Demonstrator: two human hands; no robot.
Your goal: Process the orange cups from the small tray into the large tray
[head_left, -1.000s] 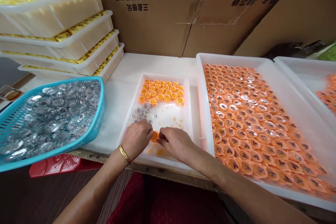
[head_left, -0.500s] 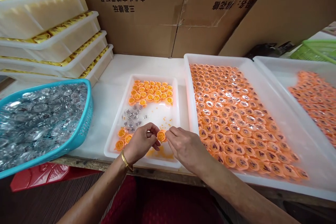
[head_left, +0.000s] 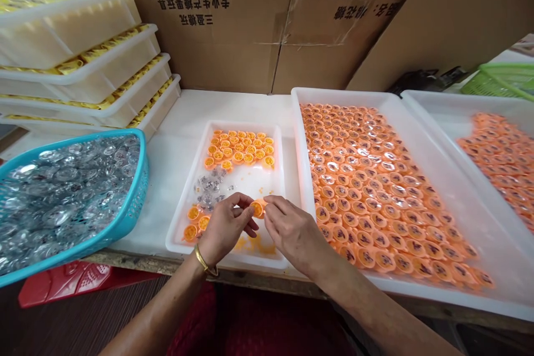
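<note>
A small orange plastic cup (head_left: 257, 209), its inside filled with yellow-orange bits, is pinched between my two hands above the small white tray (head_left: 246, 184). My left hand (head_left: 227, 225) grips the cup's left side with thumb and forefinger, the other fingers curled. From the right, the fingertips of my right hand (head_left: 294, 233) close on the cup's other side. In the tray, rows of similar filled orange cups (head_left: 238, 147) stand at the far end, and a few more cups (head_left: 191, 232) sit near the left front. Between them lies a pile of small transparent pieces (head_left: 209, 186). Loose yellow-orange bits are scattered nearby.
At left, a blue basket (head_left: 141, 178) holds many transparent wrapped pieces. Stacked white bins (head_left: 95, 39) with yellow items rise behind it. A large white tray (head_left: 301, 150) of orange cups with dark-marked lids stands right, another tray (head_left: 429, 108) beyond. Cardboard boxes (head_left: 250, 61) stand behind.
The cup has turned slightly between my fingers, and more of its orange side shows at the right. My hands stay over the tray; the whole view has shifted a little.
</note>
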